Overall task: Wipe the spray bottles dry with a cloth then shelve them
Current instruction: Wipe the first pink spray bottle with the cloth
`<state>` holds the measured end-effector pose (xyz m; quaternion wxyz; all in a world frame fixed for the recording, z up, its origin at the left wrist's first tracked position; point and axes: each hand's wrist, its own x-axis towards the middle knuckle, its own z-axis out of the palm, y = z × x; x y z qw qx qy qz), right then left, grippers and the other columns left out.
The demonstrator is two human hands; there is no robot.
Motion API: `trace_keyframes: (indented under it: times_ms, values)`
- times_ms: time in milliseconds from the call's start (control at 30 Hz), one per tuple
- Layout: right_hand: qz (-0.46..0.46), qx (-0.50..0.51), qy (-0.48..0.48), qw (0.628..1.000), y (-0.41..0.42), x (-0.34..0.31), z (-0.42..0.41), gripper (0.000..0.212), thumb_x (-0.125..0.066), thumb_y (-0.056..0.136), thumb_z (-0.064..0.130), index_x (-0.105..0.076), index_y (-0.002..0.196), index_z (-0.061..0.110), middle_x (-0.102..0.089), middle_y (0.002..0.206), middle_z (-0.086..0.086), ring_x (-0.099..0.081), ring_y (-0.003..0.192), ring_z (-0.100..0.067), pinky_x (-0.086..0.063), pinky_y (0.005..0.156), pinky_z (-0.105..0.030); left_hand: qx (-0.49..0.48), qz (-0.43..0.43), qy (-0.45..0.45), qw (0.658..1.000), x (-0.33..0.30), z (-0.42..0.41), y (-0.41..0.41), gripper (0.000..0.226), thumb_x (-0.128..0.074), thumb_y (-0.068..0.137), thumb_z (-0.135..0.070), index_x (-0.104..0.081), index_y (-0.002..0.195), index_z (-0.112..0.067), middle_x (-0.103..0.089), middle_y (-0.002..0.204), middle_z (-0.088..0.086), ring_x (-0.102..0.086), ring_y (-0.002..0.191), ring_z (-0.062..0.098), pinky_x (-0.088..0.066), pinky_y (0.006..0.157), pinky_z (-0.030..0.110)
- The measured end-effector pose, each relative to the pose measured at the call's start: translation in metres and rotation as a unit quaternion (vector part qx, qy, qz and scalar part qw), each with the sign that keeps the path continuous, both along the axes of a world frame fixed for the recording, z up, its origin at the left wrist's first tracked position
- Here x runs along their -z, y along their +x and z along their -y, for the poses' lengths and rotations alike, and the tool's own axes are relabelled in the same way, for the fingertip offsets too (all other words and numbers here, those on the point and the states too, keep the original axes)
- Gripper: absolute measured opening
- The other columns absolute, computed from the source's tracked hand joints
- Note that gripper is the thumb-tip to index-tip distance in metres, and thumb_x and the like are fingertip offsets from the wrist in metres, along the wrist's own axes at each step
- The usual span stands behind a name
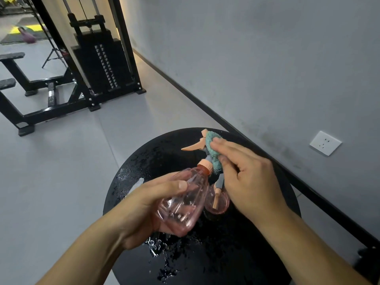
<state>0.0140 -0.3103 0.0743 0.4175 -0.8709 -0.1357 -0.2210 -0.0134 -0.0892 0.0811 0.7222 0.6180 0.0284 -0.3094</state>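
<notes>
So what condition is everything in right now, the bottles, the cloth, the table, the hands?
Held bottle: tilted, clear pink, lifted off the table.
Second bottle: on the table, mostly hidden behind the hands.
Cloth: bunched, pressed on the held bottle's spray head.
Table: wet, droplets scattered.
Left hand: grips the held bottle.
Right hand: pinches the cloth.

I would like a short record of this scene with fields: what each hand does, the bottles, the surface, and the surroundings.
left hand: grips the body of a pink spray bottle, held tilted
right hand: presses a teal cloth on that bottle's spray head
second bottle: pink, on the table, partly hidden behind the hands
table: round, black, with water drops
surroundings: grey wall with a socket; black gym machine
shelf: not in view
</notes>
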Motion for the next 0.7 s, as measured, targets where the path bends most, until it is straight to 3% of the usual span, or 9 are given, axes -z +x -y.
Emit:
trace_keyframes:
  times_ms: [133, 233, 333, 400, 500, 567, 633, 700]
  values:
    - [-0.049, -0.047, -0.042, 0.997, -0.0034, 0.0035, -0.0062, 0.048, -0.059, 0.093, -0.004, -0.065, 0.132, 0.023, -0.059, 0.138, 0.014, -0.046, 0.130, 0.010, -0.038, 0.110, -0.015, -0.007, 0.000, 0.014, 1.000, 0.0008, 0.0008, -0.0001, 0.066, -0.077, 0.071, -0.049, -0.071, 0.136, -0.035, -0.073, 0.130, 0.014, -0.066, 0.104, 0.031, -0.049, 0.090, 0.055]
    - [-0.067, -0.088, -0.073, 0.991, -0.0055, 0.0021, -0.0081, 0.047, -0.059, 0.093, -0.001, -0.066, 0.131, 0.026, -0.060, 0.137, 0.016, -0.045, 0.129, 0.012, -0.036, 0.111, -0.014, -0.009, 0.002, 0.015, 1.000, -0.0015, 0.0007, -0.0017, 0.064, -0.076, 0.067, -0.049, -0.075, 0.129, -0.037, -0.076, 0.120, 0.009, -0.065, 0.099, 0.028, -0.049, 0.086, 0.053]
    - [-0.054, -0.054, -0.055, 0.996, -0.0002, 0.0035, -0.0033, 0.049, -0.059, 0.091, -0.005, -0.067, 0.130, 0.024, -0.061, 0.136, 0.014, -0.047, 0.129, 0.010, -0.036, 0.110, -0.012, -0.014, -0.003, 0.012, 1.000, -0.0017, 0.0001, -0.0014, 0.060, -0.076, 0.063, -0.048, -0.079, 0.122, -0.037, -0.078, 0.112, 0.005, -0.069, 0.093, 0.026, -0.051, 0.086, 0.053]
    - [-0.048, -0.029, -0.042, 0.998, 0.0020, 0.0048, -0.0014, 0.050, -0.058, 0.091, -0.007, -0.067, 0.130, 0.022, -0.061, 0.136, 0.012, -0.048, 0.129, 0.008, -0.038, 0.110, -0.015, -0.019, -0.012, 0.013, 1.000, -0.0015, -0.0006, -0.0010, 0.060, -0.077, 0.062, -0.048, -0.080, 0.120, -0.035, -0.078, 0.114, 0.008, -0.069, 0.096, 0.028, -0.053, 0.087, 0.052]
    - [-0.065, -0.066, -0.071, 0.993, -0.0033, 0.0062, -0.0054, 0.049, -0.058, 0.093, -0.002, -0.064, 0.133, 0.026, -0.058, 0.139, 0.015, -0.045, 0.130, 0.011, -0.035, 0.111, -0.013, -0.018, -0.023, 0.011, 1.000, -0.0016, -0.0014, -0.0023, 0.062, -0.076, 0.068, -0.049, -0.077, 0.128, -0.032, -0.073, 0.128, 0.018, -0.064, 0.106, 0.033, -0.050, 0.097, 0.063]
    - [-0.066, -0.090, -0.086, 0.990, -0.0053, 0.0072, -0.0071, 0.048, -0.059, 0.093, -0.001, -0.064, 0.133, 0.026, -0.059, 0.138, 0.015, -0.045, 0.130, 0.011, -0.034, 0.111, -0.013, -0.016, -0.020, 0.016, 1.000, -0.0005, -0.0027, -0.0020, 0.061, -0.075, 0.067, -0.050, -0.077, 0.126, -0.034, -0.076, 0.123, 0.013, -0.066, 0.102, 0.030, -0.052, 0.091, 0.057]
    - [-0.061, -0.065, -0.063, 0.994, -0.0011, 0.0080, -0.0043, 0.048, -0.059, 0.092, -0.003, -0.065, 0.132, 0.024, -0.061, 0.137, 0.013, -0.048, 0.129, 0.009, -0.037, 0.110, -0.014, -0.013, -0.016, 0.019, 1.000, -0.0005, -0.0025, -0.0015, 0.060, -0.075, 0.062, -0.050, -0.080, 0.120, -0.037, -0.079, 0.112, 0.005, -0.071, 0.093, 0.027, -0.056, 0.080, 0.048]
    - [-0.053, -0.027, -0.035, 0.998, 0.0032, 0.0073, -0.0012, 0.047, -0.058, 0.092, -0.005, -0.067, 0.131, 0.021, -0.062, 0.136, 0.010, -0.050, 0.127, 0.006, -0.039, 0.109, -0.016, -0.008, -0.012, 0.017, 1.000, -0.0015, -0.0011, -0.0013, 0.058, -0.076, 0.060, -0.050, -0.081, 0.117, -0.039, -0.080, 0.111, 0.003, -0.072, 0.093, 0.027, -0.057, 0.079, 0.047]
